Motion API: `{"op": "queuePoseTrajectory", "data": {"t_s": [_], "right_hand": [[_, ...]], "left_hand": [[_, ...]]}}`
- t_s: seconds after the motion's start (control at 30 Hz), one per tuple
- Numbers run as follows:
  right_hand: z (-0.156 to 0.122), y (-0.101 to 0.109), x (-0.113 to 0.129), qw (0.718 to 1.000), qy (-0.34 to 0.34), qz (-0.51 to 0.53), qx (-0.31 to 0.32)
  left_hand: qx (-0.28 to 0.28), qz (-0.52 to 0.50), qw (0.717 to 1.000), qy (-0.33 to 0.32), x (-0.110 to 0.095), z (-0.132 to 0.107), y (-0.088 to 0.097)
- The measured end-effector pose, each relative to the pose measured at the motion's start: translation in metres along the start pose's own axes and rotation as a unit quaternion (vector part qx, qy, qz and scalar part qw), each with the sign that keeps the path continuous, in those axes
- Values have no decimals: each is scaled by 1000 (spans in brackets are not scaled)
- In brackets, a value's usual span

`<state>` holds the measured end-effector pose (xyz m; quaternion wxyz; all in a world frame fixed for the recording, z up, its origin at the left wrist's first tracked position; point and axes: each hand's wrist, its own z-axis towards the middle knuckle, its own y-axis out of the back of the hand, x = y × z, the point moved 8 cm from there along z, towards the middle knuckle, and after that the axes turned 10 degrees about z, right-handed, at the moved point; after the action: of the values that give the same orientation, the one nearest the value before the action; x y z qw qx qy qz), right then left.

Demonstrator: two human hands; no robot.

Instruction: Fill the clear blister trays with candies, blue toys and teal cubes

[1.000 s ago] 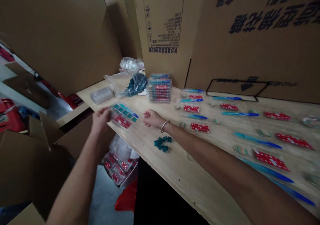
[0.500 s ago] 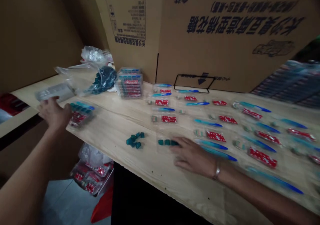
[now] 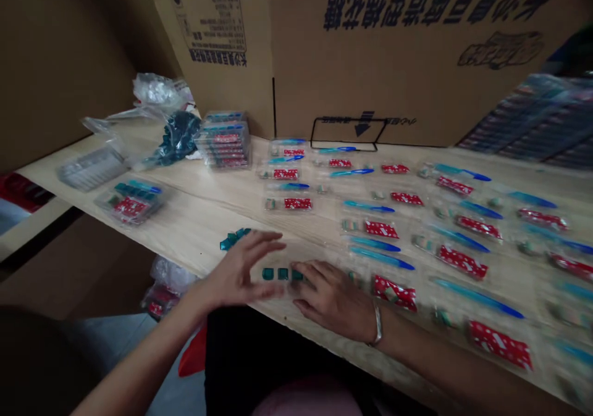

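My left hand (image 3: 241,271) is open, thumb and fingers spread, at the left end of a clear plastic tray (image 3: 273,257). A short row of teal cubes (image 3: 282,274) lies in that tray. My right hand (image 3: 336,299) holds the tray's right part, its thumb low and its bent fingers over the cubes; it hides the rest. Loose teal cubes (image 3: 234,238) lie just beyond my left hand, partly covered by it. Right of my right hand are a red packet with white spots (image 3: 393,292) and a blue plastic pick-like piece (image 3: 382,257).
Rows of filled clear trays (image 3: 463,262) cover the table's right side. A filled tray (image 3: 132,203), empty stacked trays (image 3: 92,169), a bag of teal cubes (image 3: 178,135) and a stack of filled packs (image 3: 225,141) stand left. A large carton (image 3: 407,89) walls the back.
My left hand has moved right, from the stacked trays and filled tray at the left to the tray with teal cubes. My right hand remains at that tray. The view has shifted slightly.
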<state>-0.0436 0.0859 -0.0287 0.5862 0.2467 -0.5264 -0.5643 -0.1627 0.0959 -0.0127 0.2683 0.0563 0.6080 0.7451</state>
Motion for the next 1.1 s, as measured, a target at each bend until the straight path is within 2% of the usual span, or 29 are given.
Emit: {"op": "queuePoseTrajectory", "data": {"t_s": [0.07, 0.13, 0.23, 0.27, 0.33, 0.4, 0.47, 0.53, 0.63, 0.77, 0.93, 1.03, 1.1], "right_hand": [[4, 10, -1, 999, 13, -2, -34], [8, 16, -3, 998, 32, 2, -48], [12, 24, -10, 996, 69, 8, -52], [14, 28, -17, 996, 70, 17, -61], [25, 40, -46, 993, 32, 61, -93], [41, 51, -93, 978, -57, 146, -140], [60, 52, -145, 944, -152, 234, -177], [78, 44, -188, 922, -218, 258, -186], [99, 28, -219, 944, -246, 172, -138], [108, 8, -211, 977, -206, 47, -30], [103, -3, -176, 984, -158, 27, 77], [96, -5, -164, 985, -155, -1, 69], [91, -8, -162, 988, -148, -9, 43]], "left_hand": [[-5, 34, 999, -23, -19, -22, 0], [-35, 79, 995, -44, -27, -36, -3], [-94, 70, 992, -56, -21, -36, -4], [-112, 46, 992, -34, -10, -30, -2], [-142, -27, 988, 55, 23, -9, 4], [-161, -127, 965, 163, 67, 18, 7], [-157, -232, 935, 218, 105, 51, 2], [-116, -180, 938, 273, 137, 80, -6], [-77, -57, 943, 320, 171, 104, -16], [-52, -21, 945, 322, 184, 104, -33], [-44, 5, 947, 320, 170, 96, -44], [-63, 19, 942, 330, 168, 82, -29], [-102, 44, 930, 349, 179, 53, 3]]}}
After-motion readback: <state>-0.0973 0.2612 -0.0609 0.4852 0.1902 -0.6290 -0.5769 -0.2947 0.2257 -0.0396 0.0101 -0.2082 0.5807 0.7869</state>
